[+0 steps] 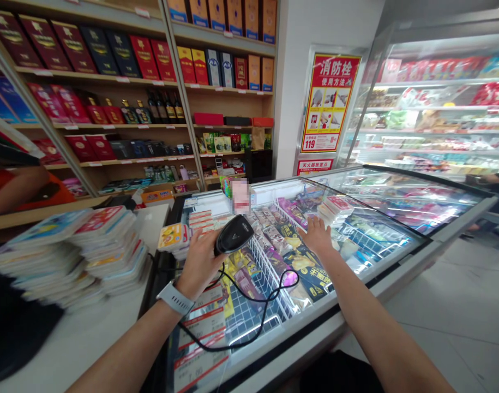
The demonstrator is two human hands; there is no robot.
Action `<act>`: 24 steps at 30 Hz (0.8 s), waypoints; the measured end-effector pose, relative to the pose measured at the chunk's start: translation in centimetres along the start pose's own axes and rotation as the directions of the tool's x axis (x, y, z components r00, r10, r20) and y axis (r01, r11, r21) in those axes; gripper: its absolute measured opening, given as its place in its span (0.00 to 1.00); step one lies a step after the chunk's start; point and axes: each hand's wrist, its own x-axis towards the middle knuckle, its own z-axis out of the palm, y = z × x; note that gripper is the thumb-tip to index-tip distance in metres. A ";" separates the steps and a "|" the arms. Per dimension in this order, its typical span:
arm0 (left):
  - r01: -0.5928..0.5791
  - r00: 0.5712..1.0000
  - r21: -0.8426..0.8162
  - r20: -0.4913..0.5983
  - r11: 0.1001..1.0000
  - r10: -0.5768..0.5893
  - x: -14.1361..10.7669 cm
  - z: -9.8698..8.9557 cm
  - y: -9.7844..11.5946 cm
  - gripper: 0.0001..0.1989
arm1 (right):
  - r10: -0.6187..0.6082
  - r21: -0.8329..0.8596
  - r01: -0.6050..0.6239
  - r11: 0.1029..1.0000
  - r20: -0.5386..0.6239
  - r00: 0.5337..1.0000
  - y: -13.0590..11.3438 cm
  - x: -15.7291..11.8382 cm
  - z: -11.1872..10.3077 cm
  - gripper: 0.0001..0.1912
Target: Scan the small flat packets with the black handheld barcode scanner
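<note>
My left hand (200, 259), with a pale watch on its wrist, is wrapped round a black handheld scanner (235, 234) above the glass top of a freezer. The scanner's black cord (259, 327) loops over the glass. My right hand (318, 236) rests on the glass with its fingers apart, just left of a small stack of cards (337, 209). Another small stack with a yellow top (173, 237) lies left of my left hand. Price labels (204, 338) lie along the freezer's left side. Packaged goods in wire baskets show through the glass.
Tall stacks of cards (110, 248) stand on the white counter (126, 322) at left. Shelves of boxes and bottles (122, 112) line the back. A person's arm (12, 185) shows at far left, another person at the right edge. A refrigerated display (437, 109) stands at right.
</note>
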 end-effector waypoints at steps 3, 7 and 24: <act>0.009 1.000 -0.010 0.004 1.000 -0.009 0.0 -0.1 0.2 0.16 | -0.055 -0.014 0.055 0.998 -0.040 0.998 -0.4 -0.2 -0.1 0.38; 0.021 1.000 -0.029 0.016 0.999 -0.020 0.0 -0.2 0.4 0.17 | -0.166 -0.013 0.166 0.986 -0.069 0.984 -1.2 -0.2 -0.3 0.35; 0.000 0.999 -0.103 -0.043 0.995 -0.005 0.0 -0.5 0.9 0.17 | -0.753 0.165 0.785 0.597 -0.221 0.620 -10.3 -0.4 -0.7 0.26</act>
